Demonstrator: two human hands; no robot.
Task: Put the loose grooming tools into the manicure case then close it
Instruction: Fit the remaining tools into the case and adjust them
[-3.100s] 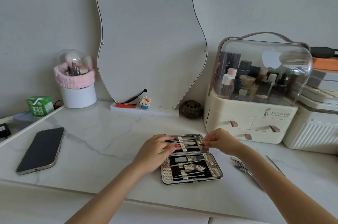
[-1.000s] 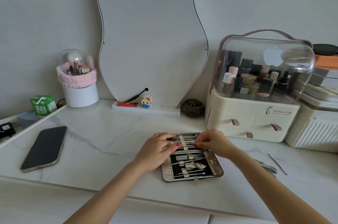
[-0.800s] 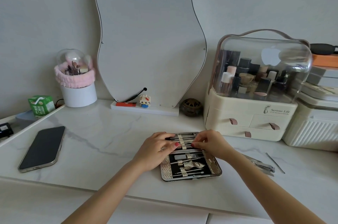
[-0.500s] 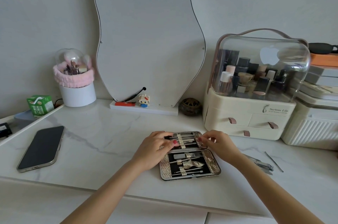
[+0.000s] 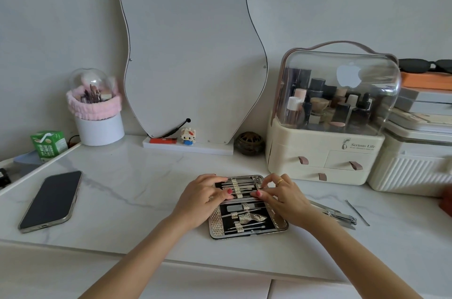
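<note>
At the far left of the frame a green carton (image 5: 49,145) stands at the edge of a side ledge, and below it a dark phone (image 5: 51,201) lies face up on the white marble table (image 5: 127,191). Behind them, in the upper left, a white pot (image 5: 99,127) wrapped in a pink band holds brushes under a clear dome. A wavy-edged mirror (image 5: 190,49) leans against the wall at upper centre, with a small toy figure (image 5: 187,136) on its base and a dark round ornament (image 5: 249,143) just to the right. In the lower centre the manicure case (image 5: 247,208) lies open flat on the table, metal tools strapped in both halves. The left hand (image 5: 200,201) rests on the case's left edge, fingers bent over the upper half and its thumb pressing near the hinge line. The right hand (image 5: 283,197), a ring on one finger, meets it from the right, fingers curled and fingertips pinching at a tool in the upper half; what exactly it has hold of I cannot tell. Just right of that wrist, loose nail clippers (image 5: 337,216) and a thin metal pick (image 5: 357,212) lie on the table outside the case. A cream cosmetics box (image 5: 325,159) with a clear lid fills the right, beside a ribbed white container (image 5: 415,171).
</note>
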